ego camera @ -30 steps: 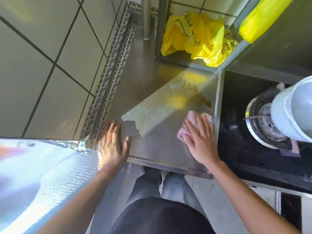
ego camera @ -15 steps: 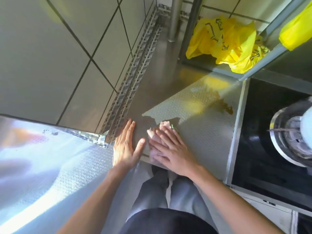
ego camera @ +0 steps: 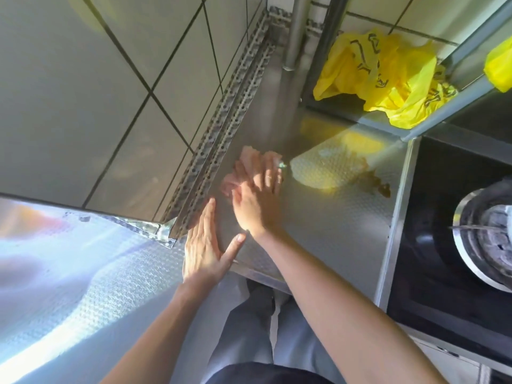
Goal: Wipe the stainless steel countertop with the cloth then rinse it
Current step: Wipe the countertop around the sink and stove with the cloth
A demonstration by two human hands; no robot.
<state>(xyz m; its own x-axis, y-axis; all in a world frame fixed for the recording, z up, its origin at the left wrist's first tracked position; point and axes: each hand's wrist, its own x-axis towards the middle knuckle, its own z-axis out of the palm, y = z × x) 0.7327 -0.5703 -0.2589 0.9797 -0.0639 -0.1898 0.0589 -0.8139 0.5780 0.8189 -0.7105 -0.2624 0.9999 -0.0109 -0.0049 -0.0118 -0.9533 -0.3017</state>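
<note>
We are in the wiping step, and the rinse has not come yet. The biggest thing is the stainless steel countertop (ego camera: 327, 223), a bumpy metal sheet that runs from the tiled wall (ego camera: 83, 92) at nine o'clock to the black stove (ego camera: 448, 245) at three o'clock. Up at one o'clock a yellow plastic bag (ego camera: 388, 76) sits on a low shelf. A brown stain (ego camera: 379, 184) sits on the counter at about two o'clock from our hands, close to the stove edge, and we think it has not been wiped. Our right hand (ego camera: 257, 200) lies flat with straight fingers, pressing down on the pink cloth (ego camera: 243, 167), which is near the wall side of the counter, at about eleven o'clock from the middle of the sheet. Our left hand (ego camera: 205, 250) lies flat on the counter's near corner with fingers straight, holding nothing, just beside the right wrist. The cloth is bunched up under our fingers, so its shape is hard to tell, but its long side seems to run from seven o'clock to one o'clock, and it pokes out past our fingertips toward twelve o'clock. Next, we think we need to push the cloth over to the brown stain and rub there, keeping our palm pressed down.
</note>
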